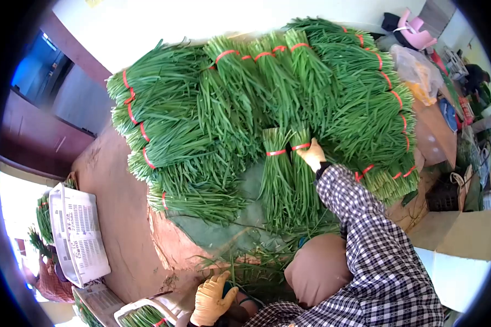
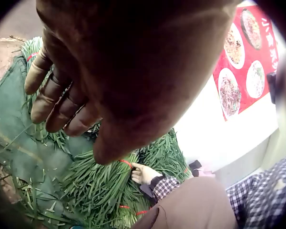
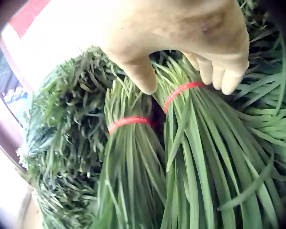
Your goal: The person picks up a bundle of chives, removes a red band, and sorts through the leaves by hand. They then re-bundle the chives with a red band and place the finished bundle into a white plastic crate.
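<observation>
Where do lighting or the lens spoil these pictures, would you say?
Head view: curved fisheye distortion, dark corners, the wall nearly blown out; left wrist view: the left hand in deep shadow against bright glare; right wrist view: upper left washed out white, the right hand pale beside it.

A crate [image 1: 83, 234] is left of the heaped bundles [image 1: 229, 103], a bag [image 1: 414, 68] right; two bundles [image 1: 279, 185] (side by side) are before them.

Leaves [image 3: 195, 157] green; bands [image 3: 128, 122] red; sleeve [image 1: 384, 240] black-white checked.
</observation>
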{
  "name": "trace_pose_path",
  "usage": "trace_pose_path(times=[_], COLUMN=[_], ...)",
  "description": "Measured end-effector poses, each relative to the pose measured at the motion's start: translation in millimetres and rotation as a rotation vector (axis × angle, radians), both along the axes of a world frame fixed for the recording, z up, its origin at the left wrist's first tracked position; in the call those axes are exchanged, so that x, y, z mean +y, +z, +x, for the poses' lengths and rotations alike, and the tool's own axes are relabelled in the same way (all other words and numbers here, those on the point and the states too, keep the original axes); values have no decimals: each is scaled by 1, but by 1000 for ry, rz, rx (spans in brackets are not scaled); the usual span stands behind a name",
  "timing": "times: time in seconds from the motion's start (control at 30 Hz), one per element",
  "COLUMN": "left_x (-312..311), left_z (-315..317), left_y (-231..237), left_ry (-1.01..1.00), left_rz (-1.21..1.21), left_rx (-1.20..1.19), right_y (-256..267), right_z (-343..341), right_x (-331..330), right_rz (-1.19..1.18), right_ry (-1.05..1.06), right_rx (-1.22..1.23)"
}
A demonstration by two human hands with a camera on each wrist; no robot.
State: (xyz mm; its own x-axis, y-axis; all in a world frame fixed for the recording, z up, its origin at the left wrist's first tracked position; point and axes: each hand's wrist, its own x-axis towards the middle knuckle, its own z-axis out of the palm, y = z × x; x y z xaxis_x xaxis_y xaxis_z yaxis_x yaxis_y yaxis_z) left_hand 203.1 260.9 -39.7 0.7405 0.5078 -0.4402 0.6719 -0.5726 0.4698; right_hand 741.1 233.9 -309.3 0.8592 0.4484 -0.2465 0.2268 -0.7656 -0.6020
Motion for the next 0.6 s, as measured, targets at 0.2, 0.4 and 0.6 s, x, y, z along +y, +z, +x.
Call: trace_pose_path(times=[0.2,0.4,0.6], left_x=[6,9,2], left_z=[-9,-5,-3], left_y=[-6,-8,-2], left_ry=[6,-86,-97], left_rz=[-19,95,116], left_rx=[13,-64,-213], right_y=[23,23,115], right_z=[9,5,-65], right_x=[46,5,-75], right_rz=[-101,218,546], right_ry=[-254,-203,47], right_rx=[372,507,299])
